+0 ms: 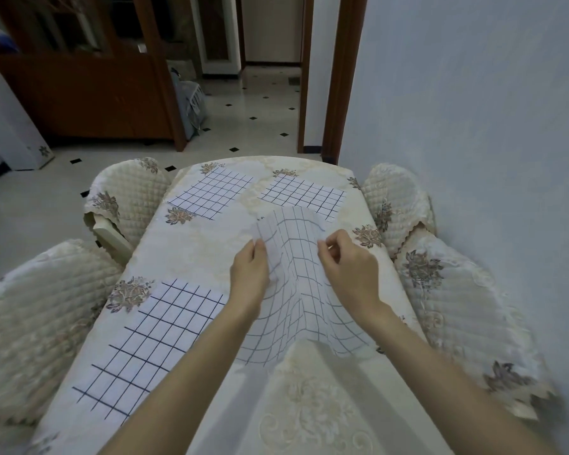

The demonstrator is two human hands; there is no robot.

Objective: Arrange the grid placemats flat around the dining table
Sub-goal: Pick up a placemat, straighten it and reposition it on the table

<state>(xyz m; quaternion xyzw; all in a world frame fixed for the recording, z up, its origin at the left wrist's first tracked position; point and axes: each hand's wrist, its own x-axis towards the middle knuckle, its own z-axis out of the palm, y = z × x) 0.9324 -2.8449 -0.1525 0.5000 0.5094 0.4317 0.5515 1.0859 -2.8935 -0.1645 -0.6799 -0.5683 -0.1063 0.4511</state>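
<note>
Near-left placemat [151, 349] corner hidden under left forearm; chairs [30, 323] motion-blurred, cut by frame edge

Both hands hold one grid placemat [296, 290] above the dining table [211, 257]: the left hand [248, 274] pinches its left edge, the right hand [349, 270] its right, and the cloth sags between them. Three other placemats lie flat: near-left [151, 343], far-left [211, 192], far-right [304, 195]. Quilted chairs [125, 195] flank the table.

A pale blue wall [473, 110] stands right; white floor tiles [260, 103] with black diamonds run past a dark wooden cabinet [79, 96] and door frame [339, 77].
</note>
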